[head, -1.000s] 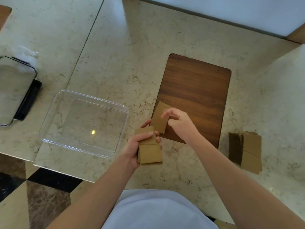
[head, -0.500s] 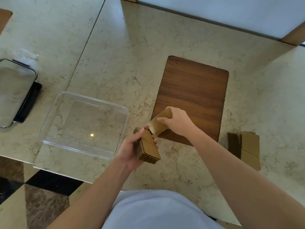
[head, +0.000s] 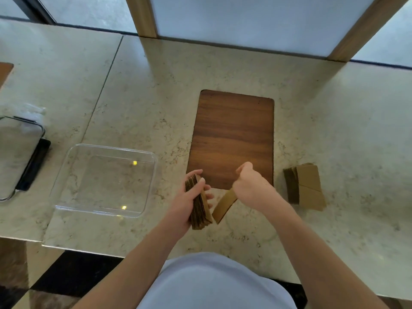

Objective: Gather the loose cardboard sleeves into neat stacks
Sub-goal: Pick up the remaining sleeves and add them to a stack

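While the left hand clamps a stack of sleeves on edge above the counter, the right hand pinches a single sleeve just beside it, apparently not touching.

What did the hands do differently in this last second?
The right hand carried its single sleeve down from above the held stack to its right side. The left hand turned that stack on edge. The finished stack, clear tray and wooden board stayed put.
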{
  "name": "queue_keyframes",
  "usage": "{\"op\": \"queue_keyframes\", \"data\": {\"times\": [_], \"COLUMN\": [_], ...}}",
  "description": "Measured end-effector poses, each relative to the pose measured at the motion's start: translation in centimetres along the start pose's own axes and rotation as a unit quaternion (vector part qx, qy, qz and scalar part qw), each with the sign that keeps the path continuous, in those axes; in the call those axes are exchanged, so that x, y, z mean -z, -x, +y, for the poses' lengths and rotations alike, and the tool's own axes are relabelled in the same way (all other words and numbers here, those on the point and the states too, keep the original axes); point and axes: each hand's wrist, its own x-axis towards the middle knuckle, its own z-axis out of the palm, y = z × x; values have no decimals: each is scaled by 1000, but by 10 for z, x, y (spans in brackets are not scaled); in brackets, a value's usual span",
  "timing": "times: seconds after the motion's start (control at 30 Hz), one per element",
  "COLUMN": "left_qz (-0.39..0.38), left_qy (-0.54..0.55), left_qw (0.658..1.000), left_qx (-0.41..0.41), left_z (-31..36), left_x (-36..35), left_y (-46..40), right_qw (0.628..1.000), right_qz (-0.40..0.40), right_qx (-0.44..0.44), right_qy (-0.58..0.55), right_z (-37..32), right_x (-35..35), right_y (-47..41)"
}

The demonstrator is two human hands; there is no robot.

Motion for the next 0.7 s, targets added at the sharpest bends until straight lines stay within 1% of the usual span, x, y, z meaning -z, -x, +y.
{"op": "queue_keyframes", "data": {"times": [0.07,0.1,0.2,0.27,0.3,0.33,0.4,0.43,0.47,0.53,0.57,0.6,0.63,0.7], "left_qz": [-39,-65,-135,-159,-163,-158,-123,-106,-89,-53,-42,-43,-58,-93], "left_qy": [-36,-51,-55,-60,-52,-36,23,56,82,85,71,58,48,28], "left_qw": [999,996,988,985,985,986,992,992,992,995,997,997,997,995], "left_qx": [10,21,46,35,31,30,35,35,32,18,12,9,9,12], "left_z": [-1,-2,-5,-4,-4,-4,-5,-8,-10,-14,-18,-21,-25,-33], "left_x": [-9,-17,-36,-45,-50,-55,-69,-80,-89,-116,-131,-143,-155,-176], "left_y": [4,6,10,10,10,10,8,7,5,1,0,0,0,1], "right_qw": [997,996,987,964,952,946,946,939,928,910,907,903,900,901], "right_qz": [-71,-84,-93,-86,-62,-25,77,113,117,68,42,25,26,47], "right_qx": [-33,-33,-47,-58,-42,-10,50,64,68,53,34,22,17,6], "right_qy": [28,16,-119,-243,-298,-324,-311,-317,-347,-407,-419,-428,-435,-431], "right_z": [-9,-11,-11,-1,8,18,38,51,59,76,83,90,98,116], "right_x": [-1,-3,-2,6,11,15,20,21,19,16,16,15,16,25], "right_y": [-1,-1,-1,1,3,7,19,27,35,50,57,62,65,67]}}
